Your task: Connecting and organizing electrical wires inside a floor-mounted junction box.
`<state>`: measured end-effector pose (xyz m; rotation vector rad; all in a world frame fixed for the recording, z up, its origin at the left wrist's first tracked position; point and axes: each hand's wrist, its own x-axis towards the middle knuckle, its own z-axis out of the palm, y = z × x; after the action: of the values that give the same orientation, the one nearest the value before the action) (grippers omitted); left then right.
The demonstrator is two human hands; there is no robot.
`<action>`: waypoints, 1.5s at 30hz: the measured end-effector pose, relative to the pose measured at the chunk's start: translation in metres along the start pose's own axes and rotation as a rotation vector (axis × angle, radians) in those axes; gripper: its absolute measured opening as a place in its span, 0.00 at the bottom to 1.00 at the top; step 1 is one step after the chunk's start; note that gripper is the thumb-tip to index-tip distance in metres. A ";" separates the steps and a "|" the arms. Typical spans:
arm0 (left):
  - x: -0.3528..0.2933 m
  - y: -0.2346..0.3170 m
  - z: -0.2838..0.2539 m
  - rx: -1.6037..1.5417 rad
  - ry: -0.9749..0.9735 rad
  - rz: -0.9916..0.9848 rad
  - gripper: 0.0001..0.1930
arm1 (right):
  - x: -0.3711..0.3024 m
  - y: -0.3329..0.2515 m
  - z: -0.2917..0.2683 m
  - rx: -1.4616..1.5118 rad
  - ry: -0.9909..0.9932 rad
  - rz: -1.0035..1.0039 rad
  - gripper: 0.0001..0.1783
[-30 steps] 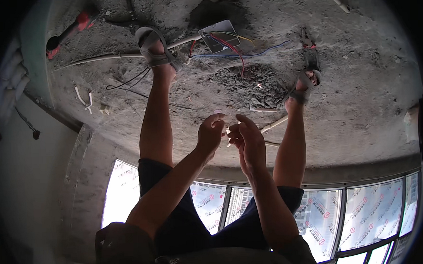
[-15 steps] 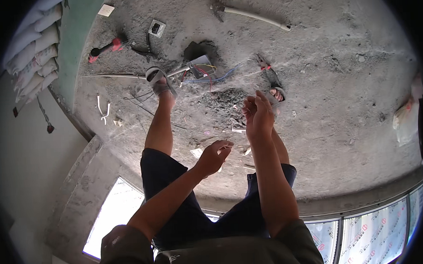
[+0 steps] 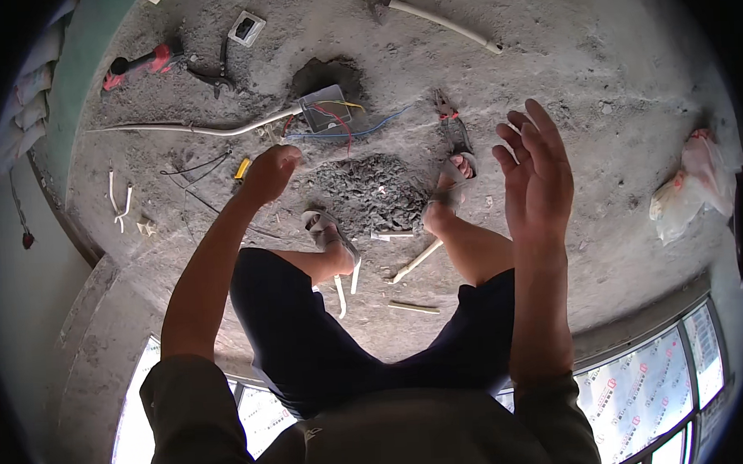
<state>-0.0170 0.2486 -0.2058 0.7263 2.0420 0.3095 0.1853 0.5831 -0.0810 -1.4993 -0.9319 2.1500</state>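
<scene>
My left hand (image 3: 271, 174) is held over the floor with its fingers curled in; what they may hold is hidden. Just left of it lies a small yellow object (image 3: 243, 168). Beyond the hand, a grey square electrical box (image 3: 326, 109) with red, blue and yellow wires sits at the edge of a hole (image 3: 323, 72), a white conduit (image 3: 234, 131) running into it from the left. My right hand (image 3: 538, 171) is raised over bare floor, fingers stretched and apart, with nothing in them. Red-handled pliers (image 3: 446, 108) lie left of it, by my right foot.
Loose rubble (image 3: 370, 191) lies between my feet. A red and black power tool (image 3: 142, 64), dark cutters (image 3: 214, 78) and a socket plate (image 3: 246, 28) lie far left. A hammer (image 3: 437, 22) lies at the far side, plastic bags (image 3: 689, 189) at right. White pipe pieces (image 3: 416, 261) are nearby.
My left hand has moved left and farther out; my right hand has moved right and its fingers have spread. My left foot has come nearer, and my knees are wider apart.
</scene>
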 end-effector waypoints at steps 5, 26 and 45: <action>0.031 -0.068 0.019 0.250 0.054 0.467 0.13 | -0.014 0.055 0.038 -0.317 -0.298 0.267 0.25; 0.053 -0.030 -0.023 -0.193 -0.106 0.453 0.15 | -0.003 0.278 0.016 -0.420 0.260 -0.447 0.12; 0.063 -0.088 -0.031 -0.530 -0.248 0.434 0.13 | -0.017 0.217 0.154 -0.310 -0.382 -0.550 0.09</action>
<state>-0.1014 0.2183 -0.2744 0.8144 1.4588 0.9207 0.0660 0.3687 -0.1856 -0.8012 -1.6476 1.9539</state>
